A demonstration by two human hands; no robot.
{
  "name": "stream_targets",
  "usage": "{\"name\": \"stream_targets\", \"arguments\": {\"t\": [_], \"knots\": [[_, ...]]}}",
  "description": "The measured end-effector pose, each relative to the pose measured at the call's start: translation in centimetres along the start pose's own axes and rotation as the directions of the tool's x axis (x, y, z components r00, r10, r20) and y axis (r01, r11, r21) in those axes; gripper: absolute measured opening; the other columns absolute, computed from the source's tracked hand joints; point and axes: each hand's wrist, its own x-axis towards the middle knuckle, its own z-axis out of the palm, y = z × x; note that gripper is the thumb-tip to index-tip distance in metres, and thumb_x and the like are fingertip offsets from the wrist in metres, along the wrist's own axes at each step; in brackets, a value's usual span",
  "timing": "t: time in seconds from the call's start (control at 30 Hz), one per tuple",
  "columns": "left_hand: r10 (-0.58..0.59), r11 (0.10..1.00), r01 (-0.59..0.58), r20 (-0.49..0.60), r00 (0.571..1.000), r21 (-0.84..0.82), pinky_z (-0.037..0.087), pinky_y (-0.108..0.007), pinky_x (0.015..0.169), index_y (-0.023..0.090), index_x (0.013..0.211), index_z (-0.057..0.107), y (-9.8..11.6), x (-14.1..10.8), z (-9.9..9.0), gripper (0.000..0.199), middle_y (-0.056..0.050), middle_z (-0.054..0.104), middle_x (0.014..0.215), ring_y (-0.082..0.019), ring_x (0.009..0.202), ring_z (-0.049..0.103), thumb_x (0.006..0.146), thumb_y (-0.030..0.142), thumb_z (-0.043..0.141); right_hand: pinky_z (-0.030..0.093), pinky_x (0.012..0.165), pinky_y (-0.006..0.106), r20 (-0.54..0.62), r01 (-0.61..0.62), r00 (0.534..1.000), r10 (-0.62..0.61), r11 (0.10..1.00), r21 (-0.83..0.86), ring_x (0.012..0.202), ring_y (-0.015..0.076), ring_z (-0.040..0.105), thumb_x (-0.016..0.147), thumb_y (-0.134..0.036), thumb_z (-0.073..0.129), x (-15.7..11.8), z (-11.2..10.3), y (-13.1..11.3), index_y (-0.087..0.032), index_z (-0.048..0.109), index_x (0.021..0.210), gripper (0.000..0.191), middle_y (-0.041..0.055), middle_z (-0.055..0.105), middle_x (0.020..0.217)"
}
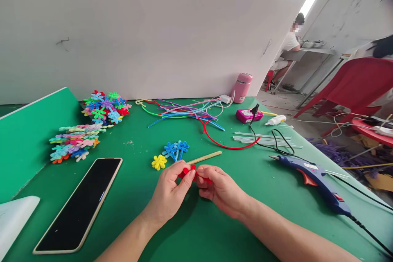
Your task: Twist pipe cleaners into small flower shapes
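Observation:
Between my two hands is a small red pipe-cleaner flower (193, 171), held just above the green table. My left hand (170, 190) pinches its left side with thumb and forefinger. On the right side, my right hand (219, 188) grips it with curled fingers. Just beyond them lies a thin wooden stick (208, 156), its left end hidden behind my left hand. A yellow pipe-cleaner flower (159, 162) and blue pipe-cleaner flowers (176, 150) rest close by, past my left hand.
Finished flowers (106, 108) are heaped at back left, by a phone (81, 204). Loose pipe cleaners (184, 110) lie at the back. To the right are a glue gun (316, 180), glue sticks (245, 138), a black cord (276, 147) and a pink bottle (242, 88). A person sits beyond.

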Motion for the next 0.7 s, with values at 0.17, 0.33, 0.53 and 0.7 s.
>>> {"name": "stream_targets", "arguments": {"t": [0.17,0.33,0.53,0.7], "knots": [[-0.255,0.840,0.282,0.122,0.959,-0.463,0.034,-0.023,0.054,0.016,0.063,0.054,-0.69,0.09,0.17,0.021,0.002,0.047,0.060,-0.011,0.058,0.040,0.077,0.032,0.053,0.018,0.049,0.023,-0.025,0.095,0.995,-0.100,0.985,-0.143,0.050,0.0073,0.025,0.067,-0.035,0.054,0.00,-0.06,-0.22,-0.016,0.043,0.053,0.026,-0.0052,0.034,0.053],[-0.279,0.716,0.320,0.166,0.946,-0.621,0.035,-0.023,0.055,0.015,0.063,0.057,-0.68,0.12,0.16,0.023,0.001,0.048,0.062,-0.011,0.059,0.042,0.079,0.032,0.051,0.017,0.049,0.024,-0.033,0.111,0.992,-0.122,0.964,-0.241,0.050,0.0074,0.024,0.069,-0.038,0.053,-0.04,-0.23,-0.48,-0.016,0.042,0.053,0.029,-0.0052,0.033,0.053],[-0.306,0.739,0.341,0.161,0.938,-0.582,0.034,-0.021,0.054,0.016,0.061,0.058,-0.85,0.02,0.08,0.019,0.001,0.050,0.058,-0.010,0.058,0.041,0.075,0.027,0.057,0.018,0.049,0.024,0.024,0.139,0.990,-0.139,0.928,-0.346,0.050,0.0078,0.025,0.071,-0.038,0.050,-0.25,-0.17,-0.34,-0.016,0.042,0.052,0.029,-0.0049,0.035,0.051],[-0.310,0.746,0.367,0.198,0.930,-0.555,0.031,-0.021,0.048,0.014,0.059,0.059,-0.64,0.17,-0.13,0.023,0.000,0.052,0.055,-0.009,0.053,0.041,0.076,0.028,0.056,0.022,0.051,0.023,0.077,0.203,0.979,-0.188,0.908,-0.367,0.050,0.0079,0.028,0.070,-0.036,0.050,-0.50,0.06,-0.58,-0.016,0.042,0.051,0.028,-0.0047,0.037,0.050]]}}
